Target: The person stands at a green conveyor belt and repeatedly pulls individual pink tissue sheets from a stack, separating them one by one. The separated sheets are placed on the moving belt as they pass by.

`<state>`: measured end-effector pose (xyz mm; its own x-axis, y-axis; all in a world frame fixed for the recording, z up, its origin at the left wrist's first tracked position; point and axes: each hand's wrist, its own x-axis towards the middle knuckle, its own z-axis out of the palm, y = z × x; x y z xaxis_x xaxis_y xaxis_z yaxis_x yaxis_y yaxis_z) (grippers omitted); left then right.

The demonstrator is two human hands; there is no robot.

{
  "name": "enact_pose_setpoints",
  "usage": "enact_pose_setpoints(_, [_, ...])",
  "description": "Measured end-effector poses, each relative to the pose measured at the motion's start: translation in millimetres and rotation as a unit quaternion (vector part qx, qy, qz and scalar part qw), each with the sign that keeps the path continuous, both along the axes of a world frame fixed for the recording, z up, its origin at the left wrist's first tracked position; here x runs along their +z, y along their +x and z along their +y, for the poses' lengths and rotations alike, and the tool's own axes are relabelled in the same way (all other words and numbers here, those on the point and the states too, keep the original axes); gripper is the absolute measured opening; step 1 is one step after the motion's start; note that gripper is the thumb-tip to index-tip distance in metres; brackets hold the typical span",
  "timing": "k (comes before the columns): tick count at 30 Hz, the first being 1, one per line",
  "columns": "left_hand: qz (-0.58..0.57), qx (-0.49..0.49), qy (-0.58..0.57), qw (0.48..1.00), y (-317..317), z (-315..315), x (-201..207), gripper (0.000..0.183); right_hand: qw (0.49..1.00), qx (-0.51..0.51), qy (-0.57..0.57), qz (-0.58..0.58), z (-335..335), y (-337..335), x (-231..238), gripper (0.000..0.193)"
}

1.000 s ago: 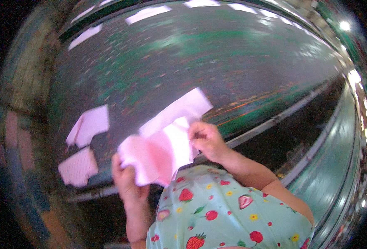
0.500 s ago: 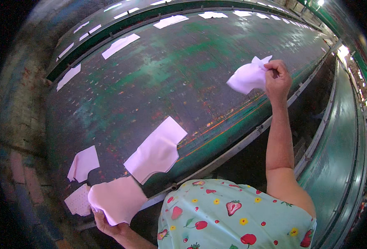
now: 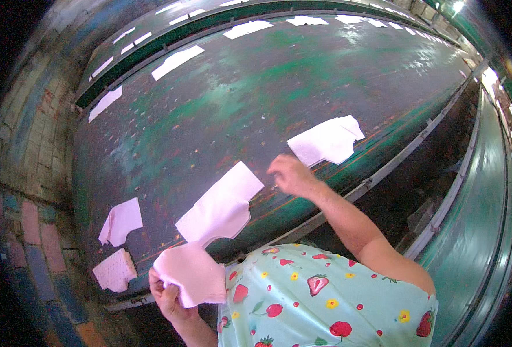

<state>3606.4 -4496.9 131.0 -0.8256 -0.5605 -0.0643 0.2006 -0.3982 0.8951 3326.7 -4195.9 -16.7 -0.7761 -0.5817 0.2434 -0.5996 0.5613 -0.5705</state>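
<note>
Laying-out step: left hand (image 3: 172,292) pinches pink fabric stack (image 3: 193,280) at 7 o'clock; right hand (image 3: 289,173), fingers loose and empty, I think, hovers near centre beside laid pink piece (image 3: 222,203); next calls for peeling another

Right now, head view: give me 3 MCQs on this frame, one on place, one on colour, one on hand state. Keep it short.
1. Where does the fabric piece nearest the right hand lie?
A. On the brick floor
B. On the dark green table, beyond the hand
C. On the person's shirt

2. What colour is the fabric bundle in the left hand?
A. Pale pink
B. Black
C. Bright yellow

3. What is the right hand's state?
A. Clamped on a large fabric piece
B. Out of view
C. Hovering over the table with no fabric in it

Answers:
B, the white piece lies flat on the tabletop, up and right of the hand.
A, the bundle is light pink.
C, no fabric shows in its fingers.
</note>
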Motion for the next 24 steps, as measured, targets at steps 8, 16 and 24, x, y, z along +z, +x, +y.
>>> enact_pose_setpoints(8, [-0.011, -0.185, 0.027, 0.982, -12.3, 8.7, -5.1, 0.040, 0.846, 0.376, -0.209, -0.316, -121.9, 124.1, 63.6, 0.083])
enact_pose_setpoints(16, [-0.079, -0.061, -0.057, 0.993, -3.5, -78.5, -46.8, 0.042, 0.852, 0.219, -0.194, -0.434, -111.4, 133.6, 57.0, 0.044])
enact_pose_setpoints(24, [-0.359, 0.358, -0.407, 0.759, 96.6, -339.7, -161.2, 0.053, 0.801, 0.060, -0.409, -0.433, -124.3, 145.2, 57.2, 0.047])
